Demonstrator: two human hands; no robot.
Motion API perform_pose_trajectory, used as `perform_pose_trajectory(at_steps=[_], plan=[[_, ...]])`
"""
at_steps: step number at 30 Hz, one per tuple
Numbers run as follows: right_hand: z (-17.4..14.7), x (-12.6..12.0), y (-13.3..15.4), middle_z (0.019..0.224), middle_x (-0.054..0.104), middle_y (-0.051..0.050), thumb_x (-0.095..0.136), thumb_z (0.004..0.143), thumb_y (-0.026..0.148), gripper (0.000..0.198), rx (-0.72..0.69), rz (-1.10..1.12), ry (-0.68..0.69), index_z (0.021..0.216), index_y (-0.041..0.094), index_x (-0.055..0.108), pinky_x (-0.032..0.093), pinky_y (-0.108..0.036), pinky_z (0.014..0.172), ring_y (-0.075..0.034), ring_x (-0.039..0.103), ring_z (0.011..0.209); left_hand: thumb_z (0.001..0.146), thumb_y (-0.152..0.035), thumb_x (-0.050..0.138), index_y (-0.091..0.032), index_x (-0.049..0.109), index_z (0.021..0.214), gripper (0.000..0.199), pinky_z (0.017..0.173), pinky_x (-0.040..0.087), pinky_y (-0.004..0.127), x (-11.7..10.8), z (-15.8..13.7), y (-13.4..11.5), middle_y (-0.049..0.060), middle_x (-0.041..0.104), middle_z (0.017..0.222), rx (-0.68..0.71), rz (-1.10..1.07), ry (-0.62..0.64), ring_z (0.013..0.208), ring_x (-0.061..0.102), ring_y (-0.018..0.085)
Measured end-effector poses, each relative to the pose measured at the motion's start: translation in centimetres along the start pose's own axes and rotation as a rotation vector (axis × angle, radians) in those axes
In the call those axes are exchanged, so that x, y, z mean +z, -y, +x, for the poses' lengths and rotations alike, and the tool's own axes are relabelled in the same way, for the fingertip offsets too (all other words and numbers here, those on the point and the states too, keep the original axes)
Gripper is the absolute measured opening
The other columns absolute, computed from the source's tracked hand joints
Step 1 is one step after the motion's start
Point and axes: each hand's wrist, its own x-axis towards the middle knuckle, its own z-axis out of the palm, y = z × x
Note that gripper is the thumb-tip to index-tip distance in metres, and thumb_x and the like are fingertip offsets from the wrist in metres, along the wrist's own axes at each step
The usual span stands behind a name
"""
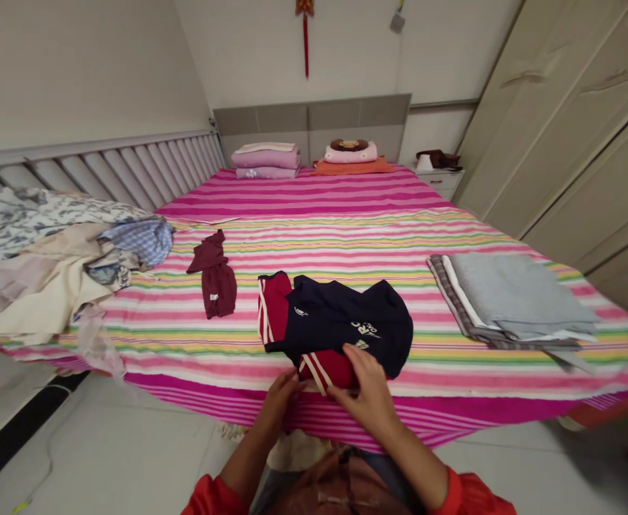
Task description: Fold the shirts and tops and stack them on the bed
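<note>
A navy short-sleeved shirt (pixel 340 311) with red, white-striped sleeves and pale lettering lies on the bed in front of me. Its near sleeve (pixel 327 372) is turned inward over the body, while the far one spreads to the left. My left hand (pixel 280 397) pinches the shirt at the left edge of the near sleeve; its fingertips are partly hidden. Across that sleeve, my right hand (pixel 368 393) grips the cloth, thumb at the near edge and fingers on top. Left of the shirt lies a small maroon garment (pixel 219 282), partly folded.
A striped sheet (pixel 303 247) covers the bed. Loose clothes (pixel 61 265) are heaped at the left by the rail (pixel 126 168). Folded grey and white clothes (pixel 518 293) are stacked at right. Folded bedding (pixel 267 159) and a pink bundle (pixel 350 151) sit by the headboard (pixel 357 118).
</note>
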Motion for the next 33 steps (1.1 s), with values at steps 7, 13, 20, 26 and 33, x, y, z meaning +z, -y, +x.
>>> perform_pose_trajectory(at_steps=[7,13,20,26,33], plan=[[1.4,-1.2,0.5,0.079,0.07,-0.006,0.048,0.083,0.024,0.023,0.247,0.131,0.077,0.088,0.021,0.07,0.045,-0.033,0.076,-0.022,0.062,0.08,0.069,-0.051,0.072,-0.019,0.07,0.101,0.046,0.095,0.049,0.041,2.5,-2.3,0.2,0.008,0.075,0.098,0.205,0.304,0.312,0.097,0.068,0.024],[-1.0,-7.7,-3.8,0.07,0.066,-0.004,0.063,0.069,0.039,0.018,0.538,0.396,-0.097,0.068,0.022,0.07,0.047,-0.031,0.068,-0.022,0.059,0.071,0.08,-0.049,0.06,-0.021,0.065,0.108,0.04,0.084,0.055,0.04,-1.1,-1.5,-0.6,0.011,0.069,0.111,0.605,0.629,-0.046,0.098,0.066,0.024],[-5.6,-9.8,-3.5,0.072,0.07,-0.005,0.068,0.067,0.039,0.017,0.621,0.53,-0.055,0.065,0.022,0.071,0.049,-0.032,0.064,-0.023,0.063,0.07,0.087,-0.033,0.054,-0.021,0.056,0.124,0.039,0.096,0.052,0.043,-0.7,1.6,-3.7,0.013,0.058,0.129,0.964,0.852,-0.178,0.122,0.055,0.025],[-6.0,-9.4,-2.4,0.083,0.071,-0.006,0.072,0.067,0.04,0.024,0.667,0.537,-0.047,0.082,0.021,0.07,0.052,-0.031,0.069,-0.023,0.066,0.077,0.071,-0.006,0.048,-0.02,0.051,0.135,0.066,0.108,0.043,0.05,-0.3,3.5,-0.6,0.014,0.043,0.15,1.02,1.189,-0.024,0.138,0.04,0.03],[-4.4,-10.5,-3.0,0.078,0.072,-0.007,0.071,0.069,0.055,0.034,0.671,0.446,-0.154,0.077,0.022,0.074,0.052,-0.033,0.067,-0.024,0.066,0.074,0.077,-0.008,0.053,-0.025,0.047,0.142,0.067,0.106,0.04,0.054,-2.3,4.6,-2.3,0.012,0.036,0.156,0.905,1.47,-0.234,0.144,0.029,0.035]])
